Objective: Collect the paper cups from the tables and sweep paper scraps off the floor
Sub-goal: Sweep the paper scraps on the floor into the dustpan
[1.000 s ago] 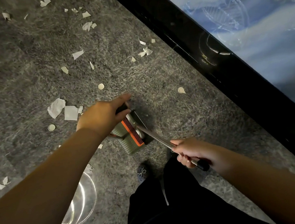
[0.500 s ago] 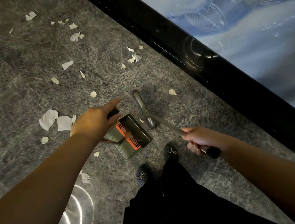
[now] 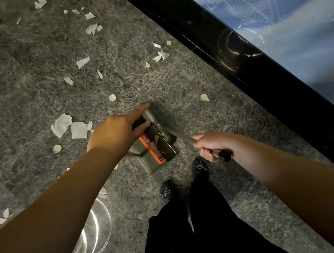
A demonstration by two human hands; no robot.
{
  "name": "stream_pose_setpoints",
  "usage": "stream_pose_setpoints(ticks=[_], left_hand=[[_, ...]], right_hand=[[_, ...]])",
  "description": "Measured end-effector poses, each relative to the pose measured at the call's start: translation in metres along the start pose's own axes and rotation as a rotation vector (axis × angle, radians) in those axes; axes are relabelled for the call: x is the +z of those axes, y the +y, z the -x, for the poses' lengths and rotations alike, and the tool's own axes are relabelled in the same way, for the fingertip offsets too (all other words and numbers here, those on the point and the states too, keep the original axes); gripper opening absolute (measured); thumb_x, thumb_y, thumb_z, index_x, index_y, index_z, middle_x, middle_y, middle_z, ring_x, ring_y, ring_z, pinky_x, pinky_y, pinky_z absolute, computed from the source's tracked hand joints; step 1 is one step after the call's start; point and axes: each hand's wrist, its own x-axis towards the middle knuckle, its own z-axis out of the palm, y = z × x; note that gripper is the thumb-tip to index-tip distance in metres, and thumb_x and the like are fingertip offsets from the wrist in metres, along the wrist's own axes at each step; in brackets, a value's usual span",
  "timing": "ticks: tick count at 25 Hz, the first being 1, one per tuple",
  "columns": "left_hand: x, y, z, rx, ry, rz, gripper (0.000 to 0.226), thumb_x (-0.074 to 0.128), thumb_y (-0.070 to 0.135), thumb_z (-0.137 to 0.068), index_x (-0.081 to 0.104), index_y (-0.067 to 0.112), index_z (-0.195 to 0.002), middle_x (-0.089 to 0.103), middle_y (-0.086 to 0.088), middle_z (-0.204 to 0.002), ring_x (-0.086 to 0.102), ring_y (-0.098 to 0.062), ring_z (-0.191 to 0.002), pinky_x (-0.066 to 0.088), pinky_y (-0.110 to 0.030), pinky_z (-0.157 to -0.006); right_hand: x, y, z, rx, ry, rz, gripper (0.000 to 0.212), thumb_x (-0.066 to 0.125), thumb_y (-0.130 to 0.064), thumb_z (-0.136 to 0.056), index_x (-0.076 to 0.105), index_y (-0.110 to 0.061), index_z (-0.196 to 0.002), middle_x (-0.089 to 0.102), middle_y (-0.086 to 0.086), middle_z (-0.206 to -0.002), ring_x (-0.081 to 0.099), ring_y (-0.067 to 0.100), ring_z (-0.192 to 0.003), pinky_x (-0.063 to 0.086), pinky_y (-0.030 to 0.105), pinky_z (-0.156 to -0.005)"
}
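Grey dustpan (image 3: 156, 148) steadied by left hand (image 3: 115, 135) gripping its handle; right hand (image 3: 212, 145) clenched the broom (image 3: 161, 124), seemingly brushing scraps (image 3: 79, 129) in.

We see a grey floor (image 3: 32, 83) with a pale mottled, stone-like grain. The paper scraps (image 3: 61, 125) strewn on it are white, a few of them small cream rounds. The dustpan (image 3: 158, 151) is olive green with a bright orange comb strip of fine dark teeth. The broom handle (image 3: 180, 136) is silvery metal with a black end cap. Our trousers (image 3: 195, 237) are black, and the shoes (image 3: 200, 167) are black with small silver bows. A glossy black border (image 3: 225, 42) runs beside a blue and white surface (image 3: 296, 28).
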Motion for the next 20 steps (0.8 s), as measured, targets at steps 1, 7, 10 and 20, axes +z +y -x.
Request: stream_pose_setpoints(ticks=[1, 7, 10, 20], left_hand=[[0.0, 0.0, 0.0, 0.0, -0.002, -0.001, 0.052, 0.051, 0.055, -0.092, 0.029, 0.062, -0.137, 0.067, -0.009, -0.093, 0.065, -0.032, -0.084, 0.055, -0.04, -0.066], [-0.005, 0.001, 0.003, 0.012, -0.019, -0.015, 0.053, 0.048, 0.056, -0.091, 0.028, 0.06, -0.14, 0.066, -0.007, -0.086, 0.064, -0.028, -0.077, 0.05, -0.034, -0.059], [-0.013, 0.004, 0.001, 0.024, -0.036, 0.034, 0.053, 0.049, 0.057, -0.09, 0.032, 0.057, -0.14, 0.066, -0.007, -0.09, 0.065, -0.029, -0.082, 0.054, -0.04, -0.065], [-0.027, 0.082, -0.079, 0.161, 0.053, 0.056, 0.054, 0.054, 0.053, -0.089, 0.035, 0.057, -0.139, 0.069, 0.0, -0.099, 0.066, -0.022, -0.086, 0.051, -0.032, -0.063]], right_hand=[[-0.001, 0.001, 0.007, -0.002, -0.031, 0.028, 0.056, 0.034, -0.008, -0.103, 0.017, -0.031, -0.151, 0.033, -0.004, -0.046, 0.032, 0.004, -0.033, 0.029, 0.015, -0.032], [-0.002, 0.032, 0.051, -0.086, -0.019, 0.024, 0.043, 0.034, -0.017, -0.104, 0.029, -0.031, -0.145, 0.029, -0.001, -0.057, 0.03, 0.003, -0.036, 0.027, 0.014, -0.033], [-0.011, 0.042, 0.06, -0.152, 0.034, 0.018, 0.046, 0.035, -0.018, -0.104, 0.028, -0.031, -0.147, 0.03, -0.001, -0.057, 0.031, 0.004, -0.037, 0.027, 0.014, -0.035], [-0.116, 0.007, 0.08, -0.227, 0.157, -0.081, 0.026, 0.033, -0.015, -0.103, 0.044, -0.027, -0.123, 0.033, -0.002, -0.05, 0.031, 0.003, -0.033, 0.028, 0.013, -0.033]])
